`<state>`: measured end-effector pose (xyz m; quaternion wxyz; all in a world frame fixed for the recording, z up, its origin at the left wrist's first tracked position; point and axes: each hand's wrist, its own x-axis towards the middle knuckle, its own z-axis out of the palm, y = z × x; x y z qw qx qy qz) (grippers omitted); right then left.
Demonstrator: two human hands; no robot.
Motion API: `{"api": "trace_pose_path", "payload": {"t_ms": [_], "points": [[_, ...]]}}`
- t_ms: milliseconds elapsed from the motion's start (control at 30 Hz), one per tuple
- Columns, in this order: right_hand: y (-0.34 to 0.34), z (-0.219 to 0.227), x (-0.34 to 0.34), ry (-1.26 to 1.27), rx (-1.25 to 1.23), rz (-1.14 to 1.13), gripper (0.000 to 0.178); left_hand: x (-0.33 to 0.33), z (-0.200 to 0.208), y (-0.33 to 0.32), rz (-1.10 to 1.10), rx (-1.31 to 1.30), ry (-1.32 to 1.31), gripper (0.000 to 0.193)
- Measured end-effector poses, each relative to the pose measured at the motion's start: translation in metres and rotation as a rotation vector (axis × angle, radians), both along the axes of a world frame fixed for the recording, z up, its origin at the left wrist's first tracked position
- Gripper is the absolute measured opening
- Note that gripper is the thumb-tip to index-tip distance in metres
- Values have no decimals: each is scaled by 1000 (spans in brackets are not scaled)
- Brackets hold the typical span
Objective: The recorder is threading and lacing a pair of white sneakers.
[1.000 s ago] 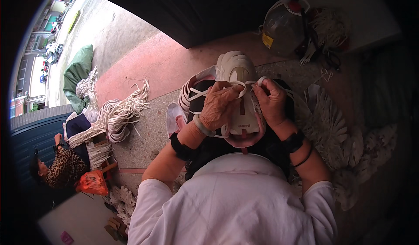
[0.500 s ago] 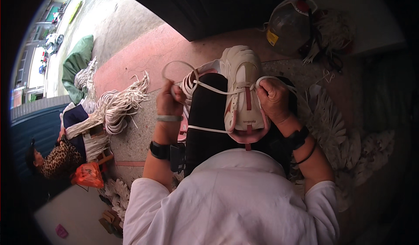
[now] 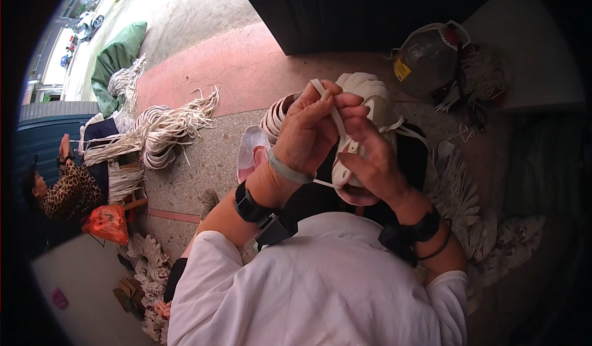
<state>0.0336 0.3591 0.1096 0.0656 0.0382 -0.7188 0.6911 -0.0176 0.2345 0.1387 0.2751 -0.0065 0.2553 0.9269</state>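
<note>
A white sneaker with pink trim [image 3: 369, 87] rests upright on my black-clad lap, its middle covered by my hands. My left hand [image 3: 302, 133] is raised over it, fingers pinched on a white shoelace [image 3: 338, 124] that loops above the fingertips and runs down toward the shoe. Beside it, my right hand [image 3: 379, 158] has its fingers stretched up toward the left fingertips, thumb held apart from them; the lace passes just next to it. A second shoe with a pink inside [image 3: 251, 152] lies to the left of my leg.
Bundles of white laces [image 3: 163, 127] lie at the left, near a seated person in a leopard-print top [image 3: 73, 185] and an orange bag [image 3: 106, 224]. A large clear plastic jug [image 3: 425, 59] stands at the far right. More white laces [image 3: 459, 185] are heaped at my right.
My left hand has moved right and up over the sneaker, carrying the lace. My right hand has shifted left to meet it, and its fingers have opened out. The view has tilted slightly.
</note>
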Motion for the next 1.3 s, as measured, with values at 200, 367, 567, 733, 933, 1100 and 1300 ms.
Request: {"api": "trace_pose_path", "payload": {"t_ms": [200, 367, 567, 733, 933, 1100, 1300], "points": [[9, 5, 13, -206, -10, 241, 15, -4, -6, -23, 212, -82, 143, 20], [25, 4, 30, -412, -3, 321, 15, 7, -40, -49, 293, -450, 15, 23], [32, 20, 20, -455, 44, 363, 23, 22, -34, -41, -690, -541, -58, 34], [30, 19, 17, -305, 179, 405, 39, 24, -44, -12, -650, -407, 20, 32], [41, 24, 8, -452, 201, 434, 44, 22, -45, -7, -527, -378, 41, 28], [38, 23, 6, -598, -310, 467, 45, 20, -46, -8, -502, -224, -42, 22], [46, 26, 3, -716, -249, 494, 44, 26, -49, -7, -429, -266, -56, 14]]}}
